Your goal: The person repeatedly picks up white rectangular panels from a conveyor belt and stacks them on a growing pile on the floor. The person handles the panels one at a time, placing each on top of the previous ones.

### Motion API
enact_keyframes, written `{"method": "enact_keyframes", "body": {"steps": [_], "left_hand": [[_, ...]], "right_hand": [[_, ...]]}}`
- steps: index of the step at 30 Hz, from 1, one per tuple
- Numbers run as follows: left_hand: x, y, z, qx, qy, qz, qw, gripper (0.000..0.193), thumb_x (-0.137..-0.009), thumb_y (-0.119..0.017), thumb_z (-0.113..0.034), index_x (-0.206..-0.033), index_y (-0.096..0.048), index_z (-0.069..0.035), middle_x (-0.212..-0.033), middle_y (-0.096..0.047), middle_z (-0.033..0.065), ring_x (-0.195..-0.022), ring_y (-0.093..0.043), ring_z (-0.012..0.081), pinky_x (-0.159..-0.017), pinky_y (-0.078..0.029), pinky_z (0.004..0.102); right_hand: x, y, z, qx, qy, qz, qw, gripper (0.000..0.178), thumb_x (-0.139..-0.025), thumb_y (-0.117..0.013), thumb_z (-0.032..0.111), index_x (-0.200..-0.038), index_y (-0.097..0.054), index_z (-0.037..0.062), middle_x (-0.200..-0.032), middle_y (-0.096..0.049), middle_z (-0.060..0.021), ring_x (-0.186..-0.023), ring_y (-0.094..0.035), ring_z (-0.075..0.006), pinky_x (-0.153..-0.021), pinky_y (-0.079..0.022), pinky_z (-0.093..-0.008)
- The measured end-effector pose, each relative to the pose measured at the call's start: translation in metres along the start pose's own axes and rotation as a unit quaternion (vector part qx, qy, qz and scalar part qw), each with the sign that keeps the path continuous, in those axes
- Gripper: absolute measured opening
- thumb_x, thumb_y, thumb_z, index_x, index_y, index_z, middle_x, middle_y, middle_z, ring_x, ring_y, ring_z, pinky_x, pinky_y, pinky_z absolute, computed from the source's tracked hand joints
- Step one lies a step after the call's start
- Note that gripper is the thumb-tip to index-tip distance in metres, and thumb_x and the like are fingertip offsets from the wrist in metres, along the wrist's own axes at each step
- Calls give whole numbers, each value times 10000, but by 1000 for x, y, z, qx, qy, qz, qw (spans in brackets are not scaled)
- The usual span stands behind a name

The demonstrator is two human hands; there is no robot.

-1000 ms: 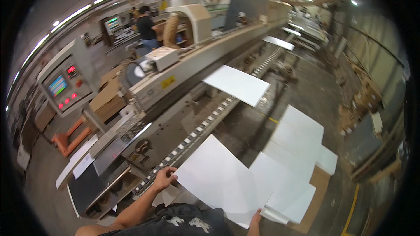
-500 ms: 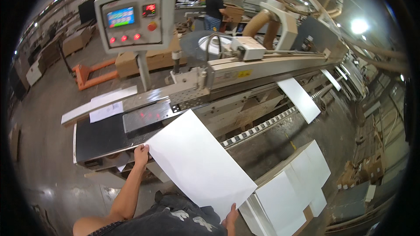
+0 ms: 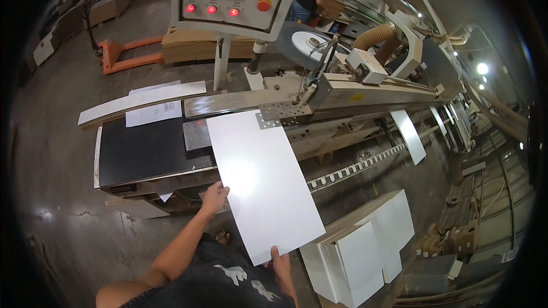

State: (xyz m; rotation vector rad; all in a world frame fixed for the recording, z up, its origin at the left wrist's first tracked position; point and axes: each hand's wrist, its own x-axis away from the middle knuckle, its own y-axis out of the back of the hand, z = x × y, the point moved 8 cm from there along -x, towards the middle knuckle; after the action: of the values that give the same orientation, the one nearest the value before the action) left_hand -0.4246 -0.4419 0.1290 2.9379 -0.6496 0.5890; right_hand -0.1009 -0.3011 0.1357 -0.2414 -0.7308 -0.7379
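1. Swung round since the earlier frame, the white panel (image 3: 268, 185) now has its far end at the machine (image 3: 388, 96), one corner seemingly under the perforated plate (image 3: 279, 115).
2. Keeping the left grip (image 3: 215, 198) and right grip (image 3: 279, 261) level, both clear of that plate, should help it lie flat.
3. Left grip pinches its left edge, right grip its near edge; it extends forward from both.

- Head-worn, the view looks from above, outside the black worktop's (image 3: 142, 154) near edge, fairly close.
- It faces down and forward across that edge (fisheye, dark at the corners).
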Motion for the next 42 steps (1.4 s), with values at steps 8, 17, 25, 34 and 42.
{"method": "enact_keyframes", "body": {"steps": [8, 17, 25, 34, 42], "left_hand": [[-13, -11, -6, 18, 31, 28, 999, 217, -1004, -563, -128, -1149, -603, 29, -772, -659, 46, -618, -599, 100, -543, -502, 260], [-52, -87, -7, 30, 5, 31, 999, 156, -945, -614, -115, -1017, -614, 24, -707, -609, 48, -556, -577, 112, -494, -485, 270], [-70, -170, -39, 51, 5, 42, 998, 101, -959, -576, -68, -979, -605, 27, -698, -578, 41, -540, -531, 125, -461, -417, 286], [-134, -251, -20, 20, -49, 93, 994, 184, -986, -580, -124, -860, -484, -32, -732, -537, 45, -576, -529, 147, -494, -438, 315], [-41, -371, -132, -387, -413, -151, 811, 540, -913, -634, -20, -1397, -407, 55, -1251, -536, 208, -1168, -523, 321, -948, -457, 454]], "right_hand": [[5, -16, 42, 29, 42, -19, 999, 430, -1016, -530, 374, -1082, -592, -47, -789, -667, -124, -585, -647, -196, -526, -512, -329], [-45, 61, 62, 65, 36, -118, 990, 530, -1005, -530, 457, -1195, -548, -38, -730, -642, -98, -530, -635, -191, -480, -534, -310], [-95, 138, 81, 176, -43, -127, 975, 824, -919, -476, 709, -878, -667, -91, -663, -683, -176, -599, -690, -303, -624, -546, -414], [-138, 205, 125, 212, -18, -72, 974, 960, -908, -477, 727, -1053, -514, -221, -613, -659, -135, -503, -654, -236, -476, -516, -340], [-151, 267, 92, -2, 103, -35, 994, 822, -954, -388, 717, -1269, -473, -37, -763, -677, -155, -614, -657, -206, -545, -522, -335]]}}
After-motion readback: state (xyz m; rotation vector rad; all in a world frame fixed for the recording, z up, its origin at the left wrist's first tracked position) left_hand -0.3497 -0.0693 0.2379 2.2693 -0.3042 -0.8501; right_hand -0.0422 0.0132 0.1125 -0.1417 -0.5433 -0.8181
